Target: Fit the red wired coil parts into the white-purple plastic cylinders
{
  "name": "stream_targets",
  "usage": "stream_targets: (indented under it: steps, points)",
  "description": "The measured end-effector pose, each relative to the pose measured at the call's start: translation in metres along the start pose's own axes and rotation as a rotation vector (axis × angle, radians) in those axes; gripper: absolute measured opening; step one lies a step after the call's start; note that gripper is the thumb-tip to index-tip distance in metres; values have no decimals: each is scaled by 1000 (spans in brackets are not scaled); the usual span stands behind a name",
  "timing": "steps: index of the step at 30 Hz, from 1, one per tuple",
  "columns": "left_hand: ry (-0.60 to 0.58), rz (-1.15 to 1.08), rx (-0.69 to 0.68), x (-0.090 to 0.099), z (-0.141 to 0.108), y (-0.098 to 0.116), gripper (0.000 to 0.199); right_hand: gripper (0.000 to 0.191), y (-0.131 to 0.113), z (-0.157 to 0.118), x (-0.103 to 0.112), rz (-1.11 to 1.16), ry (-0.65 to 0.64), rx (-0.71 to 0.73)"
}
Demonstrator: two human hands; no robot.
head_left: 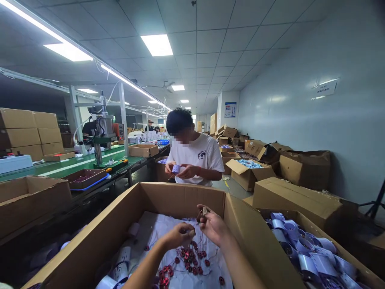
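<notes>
Both of my hands are over a large open cardboard box [180,194]. My left hand [179,236] has its fingers curled together, and what they hold, if anything, is too small to make out. To its right, my right hand [213,225] is palm up, its fingers bent around a small dark item that I cannot identify. Below them, several small red coils [188,257] with thin wires lie on white sheeting [156,226]. White cylindrical housings [120,271] lie at the box's left side.
A person [195,154] across the box holds a white cylinder [176,169]. On the right stands a carton of white housings [320,257]. A green workbench [90,160] with a press machine [102,128] is at left. Cartons [303,168] line the right wall.
</notes>
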State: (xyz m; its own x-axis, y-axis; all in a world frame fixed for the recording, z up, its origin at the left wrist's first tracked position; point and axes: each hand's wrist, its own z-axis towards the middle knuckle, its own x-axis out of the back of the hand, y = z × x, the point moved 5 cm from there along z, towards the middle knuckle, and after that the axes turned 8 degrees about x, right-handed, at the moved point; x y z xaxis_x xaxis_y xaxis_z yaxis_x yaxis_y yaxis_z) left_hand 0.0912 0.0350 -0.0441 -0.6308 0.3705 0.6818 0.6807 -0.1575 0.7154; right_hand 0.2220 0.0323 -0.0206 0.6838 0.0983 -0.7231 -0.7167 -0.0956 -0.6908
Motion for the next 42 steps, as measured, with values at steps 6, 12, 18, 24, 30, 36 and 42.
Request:
stream_targets:
  steps: [6,12,18,24,30,36,42]
  points:
    - [270,115,-50,26,-2,-4,39,6,-2,-5,10,-133,10,-162]
    - [390,107,-4,36,0,-9,28,11,-1,-11,-6,-115,-35,-160]
    - [385,50,-34,33,6,-15,30,30,2,-17,-21,-121,-178,-55]
    - [420,-60,-101,34,6,-17,35,40,6,-19,-23,-292,-200,-40]
    - [452,-113,-161,38,2,-14,37,47,-2,-14,-21,-470,-168,69]
    - [501,-162,-217,40,1,-11,37,47,-4,-21,-29,-316,-188,28]
    - [534,-182,-256,46,2,-16,32,50,-1,-15,-22,-477,-141,56]
